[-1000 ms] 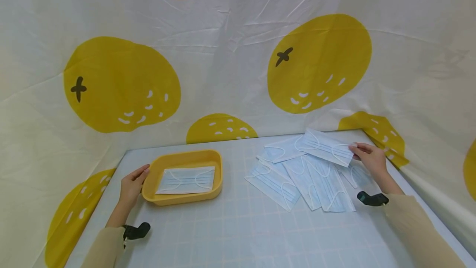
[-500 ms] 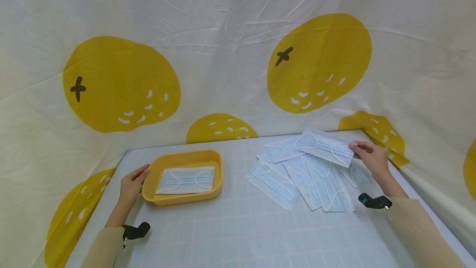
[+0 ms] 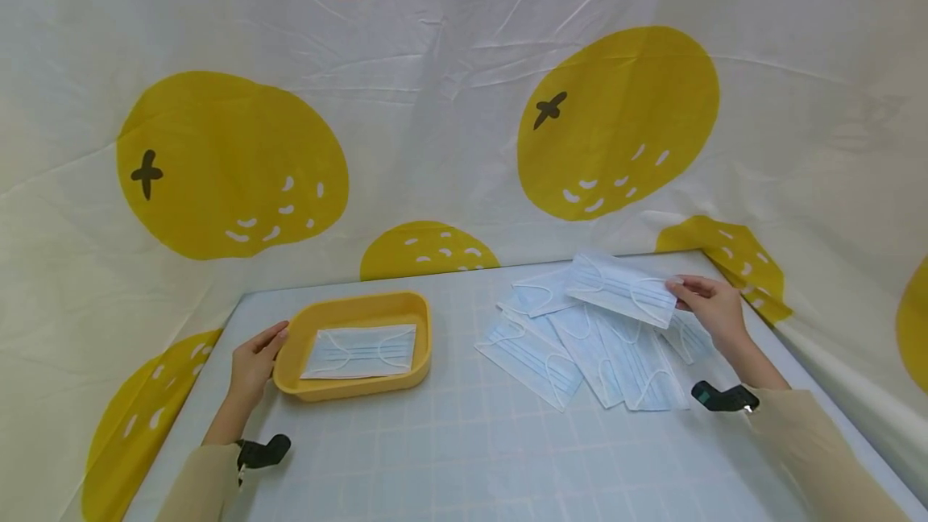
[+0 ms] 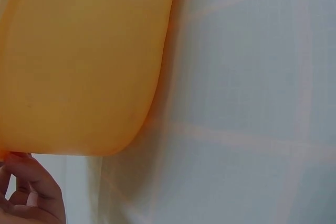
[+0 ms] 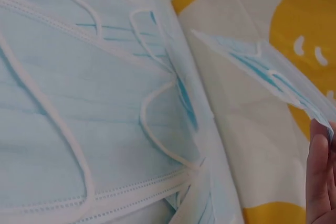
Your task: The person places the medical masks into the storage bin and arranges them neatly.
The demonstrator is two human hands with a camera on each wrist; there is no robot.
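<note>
My right hand (image 3: 709, 308) pinches the right end of a pale blue face mask (image 3: 622, 288) between thumb and fingers. In the right wrist view, that held mask (image 5: 262, 69) hangs tilted in the air beside the pile. Below it several more face masks (image 3: 532, 353) lie fanned out and overlapping, white ear loops facing up. On the left stands a shallow yellow tray (image 3: 290, 377) with a face mask (image 3: 360, 351) lying flat inside. My left hand (image 3: 254, 365) grips the tray's left rim; in the left wrist view its fingers (image 4: 39, 177) meet the rim's edge.
A pale blue checked cloth covers the table (image 3: 435, 457). Behind and along the sides hangs a white curtain (image 3: 464, 103) with large yellow fruit prints. Each wrist carries a small black camera, one (image 3: 725, 397) close to the pile's right side.
My right hand has shifted slightly left with the pinched face mask, which now sits further over the pile. The left hand and the tray have stayed in place.
</note>
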